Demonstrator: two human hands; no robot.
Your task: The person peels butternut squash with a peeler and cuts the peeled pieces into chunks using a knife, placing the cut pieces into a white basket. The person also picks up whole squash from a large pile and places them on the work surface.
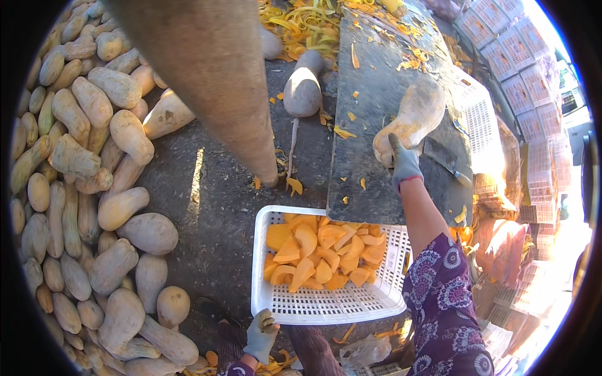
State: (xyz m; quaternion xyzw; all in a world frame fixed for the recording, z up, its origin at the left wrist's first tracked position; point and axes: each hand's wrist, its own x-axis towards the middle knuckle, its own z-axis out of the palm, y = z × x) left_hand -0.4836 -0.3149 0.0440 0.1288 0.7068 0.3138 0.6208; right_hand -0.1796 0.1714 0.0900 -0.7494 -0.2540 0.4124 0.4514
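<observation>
My right hand (407, 162), in a grey glove, grips the lower end of a long, pale squash (421, 110). Its thumb rests on the rind and its other fingers are mostly hidden. The squash lies on a dark, worn board (364, 174). Right beside this hand is a broad-bladed knife (439, 155) with a light handle. My left hand (261, 337), also gloved, is at the near left corner of a white plastic crate (329, 318), fingers curled; whether it grips the rim cannot be told. Peeled orange squash pieces (324, 254) fill the crate's far part.
Many unpeeled squashes (124, 225) are heaped at left. A thick brown post (221, 84) slants down from the top. Beyond it lies another squash (303, 91). Peelings (303, 23) cover the ground at the top. White crates (531, 108) stand stacked at right.
</observation>
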